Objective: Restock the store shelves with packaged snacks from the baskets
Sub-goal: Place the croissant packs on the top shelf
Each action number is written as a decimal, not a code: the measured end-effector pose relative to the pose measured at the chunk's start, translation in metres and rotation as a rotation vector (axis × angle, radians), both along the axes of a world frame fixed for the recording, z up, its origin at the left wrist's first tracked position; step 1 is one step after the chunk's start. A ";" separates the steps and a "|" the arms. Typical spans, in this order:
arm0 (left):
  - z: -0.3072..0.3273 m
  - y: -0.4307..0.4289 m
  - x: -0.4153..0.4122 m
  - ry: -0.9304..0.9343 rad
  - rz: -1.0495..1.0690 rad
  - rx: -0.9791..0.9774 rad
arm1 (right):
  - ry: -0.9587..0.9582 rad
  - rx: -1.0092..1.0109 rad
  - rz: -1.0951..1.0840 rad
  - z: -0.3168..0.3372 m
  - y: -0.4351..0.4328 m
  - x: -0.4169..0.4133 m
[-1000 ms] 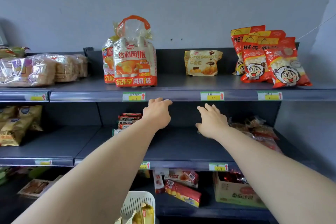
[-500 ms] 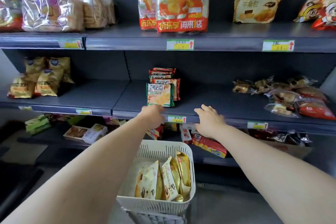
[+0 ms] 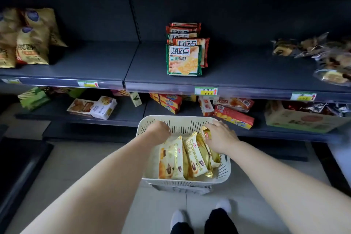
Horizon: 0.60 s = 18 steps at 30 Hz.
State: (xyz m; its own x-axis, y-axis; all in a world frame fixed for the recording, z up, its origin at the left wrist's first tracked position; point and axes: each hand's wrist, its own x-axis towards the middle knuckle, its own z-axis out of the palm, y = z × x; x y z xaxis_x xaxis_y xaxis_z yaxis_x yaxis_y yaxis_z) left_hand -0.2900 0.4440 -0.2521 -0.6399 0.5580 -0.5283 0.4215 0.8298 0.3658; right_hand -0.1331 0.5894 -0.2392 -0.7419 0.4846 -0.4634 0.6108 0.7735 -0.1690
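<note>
Reaching down from where a person stands in white socks (image 3: 178, 216) on the shop floor, both bare arms go into a white slatted basket (image 3: 190, 181) set before the shelving; a second basket appears to sit under it.

At least four gold croissant packs (image 3: 190, 157) stand on edge inside, side by side. Their long axis runs from the basket's near wall up and away toward the shelves, sealed top ends pointing at the far rim, the printed name reading along that length.

The left hand (image 3: 158, 132) is at the top edge of the leftmost pack, fingers curled under and hidden by the knuckles, so whether it has caught the pack cannot be told. The right hand (image 3: 221, 137) bends over the top of the rightmost pack, thumb against its face, in a narrow hold.

Beyond, the lower shelf (image 3: 121, 118) carries scattered boxes, among them red boxes (image 3: 232, 117). The middle shelf (image 3: 106, 62) shows biscuit packs (image 3: 183, 60) in a short row, gold bags (image 3: 31, 43) at left and wrapped pastries (image 3: 322, 53) at right, with bare stretches between.

No croissant pack is seen on these shelves, so most of this basket looks yet to be shelved.
</note>
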 end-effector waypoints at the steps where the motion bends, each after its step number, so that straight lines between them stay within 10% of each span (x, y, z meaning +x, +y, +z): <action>1: -0.008 0.001 0.002 -0.020 -0.007 -0.021 | -0.007 -0.008 0.004 -0.005 0.001 -0.001; 18: -0.162 0.031 0.037 -0.198 0.212 -0.356 | -0.041 -0.161 0.220 -0.090 0.047 -0.027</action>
State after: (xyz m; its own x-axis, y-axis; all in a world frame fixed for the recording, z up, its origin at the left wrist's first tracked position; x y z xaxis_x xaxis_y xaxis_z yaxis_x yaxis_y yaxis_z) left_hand -0.2532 0.4749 -0.4141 -0.5876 0.1870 -0.7873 0.1797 0.9788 0.0984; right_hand -0.1603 0.6359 -0.3295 -0.8003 0.2311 -0.5532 0.4396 0.8536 -0.2795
